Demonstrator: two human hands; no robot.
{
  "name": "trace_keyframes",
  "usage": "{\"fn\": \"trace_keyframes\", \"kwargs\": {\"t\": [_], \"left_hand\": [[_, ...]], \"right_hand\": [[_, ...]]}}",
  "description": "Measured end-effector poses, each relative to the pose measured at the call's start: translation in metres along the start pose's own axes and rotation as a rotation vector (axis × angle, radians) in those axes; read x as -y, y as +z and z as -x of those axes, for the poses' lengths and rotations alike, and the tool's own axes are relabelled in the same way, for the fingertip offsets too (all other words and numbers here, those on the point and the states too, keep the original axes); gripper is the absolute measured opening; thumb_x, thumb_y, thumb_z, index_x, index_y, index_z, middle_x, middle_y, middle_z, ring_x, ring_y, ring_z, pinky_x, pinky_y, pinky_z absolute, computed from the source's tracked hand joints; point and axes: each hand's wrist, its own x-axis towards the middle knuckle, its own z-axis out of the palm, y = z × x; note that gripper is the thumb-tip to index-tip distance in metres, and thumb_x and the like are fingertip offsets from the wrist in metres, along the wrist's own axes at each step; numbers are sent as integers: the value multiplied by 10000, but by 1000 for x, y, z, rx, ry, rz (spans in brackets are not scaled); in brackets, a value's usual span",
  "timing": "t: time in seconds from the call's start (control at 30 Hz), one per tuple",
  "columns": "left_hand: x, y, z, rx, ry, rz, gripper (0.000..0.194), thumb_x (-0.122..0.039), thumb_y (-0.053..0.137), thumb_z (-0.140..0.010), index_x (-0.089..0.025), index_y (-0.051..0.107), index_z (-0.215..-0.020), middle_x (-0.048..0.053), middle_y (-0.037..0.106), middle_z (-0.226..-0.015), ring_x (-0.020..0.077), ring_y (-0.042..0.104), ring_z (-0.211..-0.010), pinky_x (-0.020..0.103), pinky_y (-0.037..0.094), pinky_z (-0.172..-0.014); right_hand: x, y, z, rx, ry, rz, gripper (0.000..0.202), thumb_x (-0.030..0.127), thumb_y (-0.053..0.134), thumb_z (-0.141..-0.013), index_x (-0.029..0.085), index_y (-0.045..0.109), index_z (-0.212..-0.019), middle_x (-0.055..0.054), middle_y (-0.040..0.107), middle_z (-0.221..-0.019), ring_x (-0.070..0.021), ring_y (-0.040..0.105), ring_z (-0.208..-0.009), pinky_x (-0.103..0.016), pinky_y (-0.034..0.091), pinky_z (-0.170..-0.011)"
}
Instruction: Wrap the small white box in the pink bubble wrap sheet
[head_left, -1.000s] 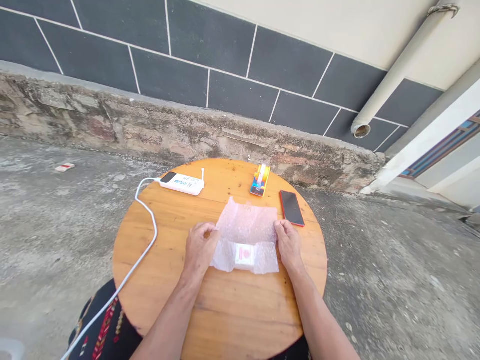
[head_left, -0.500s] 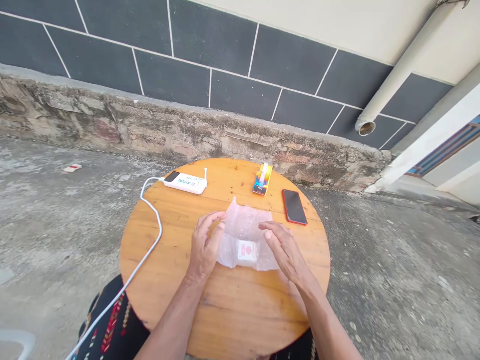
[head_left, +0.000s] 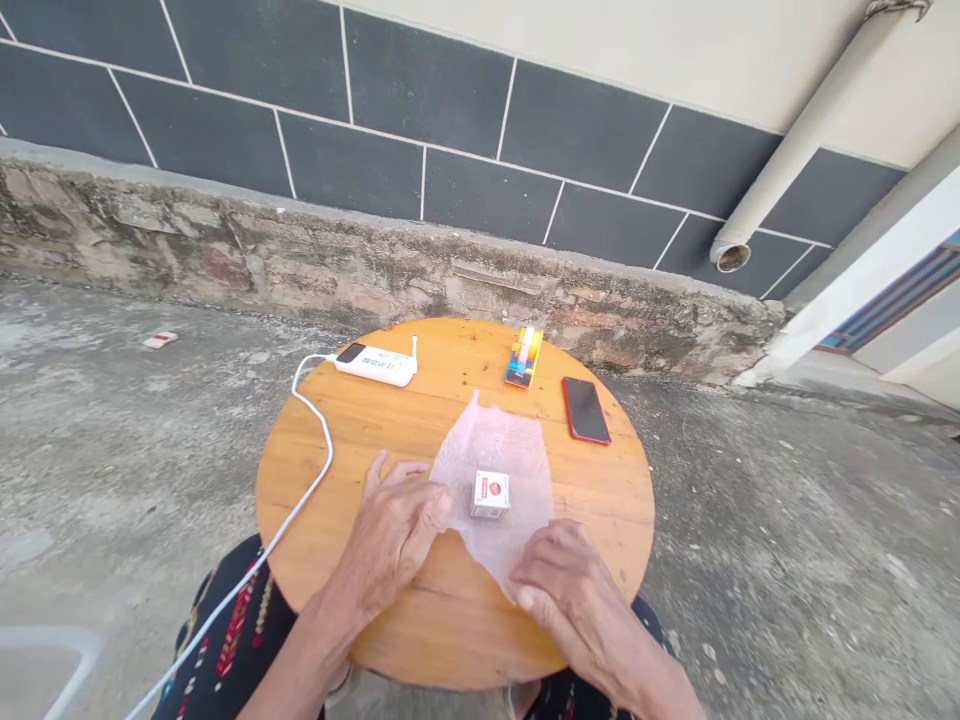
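Observation:
A small white box with red print (head_left: 491,494) rests on a spread sheet of pinkish bubble wrap (head_left: 506,440) in the middle of the round wooden table. My left hand (head_left: 397,530) is at the left edge of the wrap, thumb near the sheet and other fingers spread above the table. At the lower right corner of the wrap is my right hand (head_left: 566,590), its fingers closed on the sheet's edge. The box lies between both hands, touched by neither.
A white power strip (head_left: 377,366) with a cable lies at the table's back left. An orange tape dispenser (head_left: 523,358) stands at the back, and a red-edged phone (head_left: 586,410) lies at the right. A stone-based wall rises behind.
The wrap that covered the box has been opened toward me, leaving the box uncovered. Both hands have come nearer to me, and my right hand has closed on the wrap.

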Motion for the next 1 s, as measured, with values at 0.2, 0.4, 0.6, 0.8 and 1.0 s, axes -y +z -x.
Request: {"fn": "trace_keyframes", "kwargs": {"t": [0.2,0.4,0.6,0.8,1.0], "left_hand": [[17,8,17,51,-64,-230,168,-326,560,-817,-258,687,-729,20,659,-785,266,543,-958,555,109,-1063],[16,14,20,25,-79,-369,143,-216,568,-774,-230,683,-858,63,618,-890,268,527,-922,545,277,-1000],[-10,16,15,-45,38,-389,329,-129,534,-765,-230,619,-1066,100,523,-1274,317,374,-1265,571,178,-1091],[-7,23,7,151,53,-332,492,-156,528,-751,-235,512,-1236,74,460,-1392,283,249,-1379,581,95,-1129],[13,36,15,180,-36,-256,648,-283,564,-746,-175,381,-1358,93,428,-1422,316,268,-1360,598,131,-1118]], "right_hand": [[-3,24,24,8,54,-5,161,240,473,-944,225,621,-883,-31,584,-900,-220,488,-915,-394,353,-843],[-5,29,31,-40,43,-45,123,243,504,-915,229,625,-900,-50,605,-925,-241,514,-948,-407,392,-843],[-11,23,29,-189,81,-96,179,247,458,-948,234,633,-913,-59,622,-929,-222,562,-911,-370,447,-789],[-35,13,0,-355,131,-53,211,256,502,-920,219,579,-1113,-99,561,-1180,-241,524,-1104,-418,444,-931],[-51,20,-43,-236,52,-4,540,224,572,-844,219,395,-1355,-107,413,-1397,-248,361,-1302,-474,325,-1079]]}}
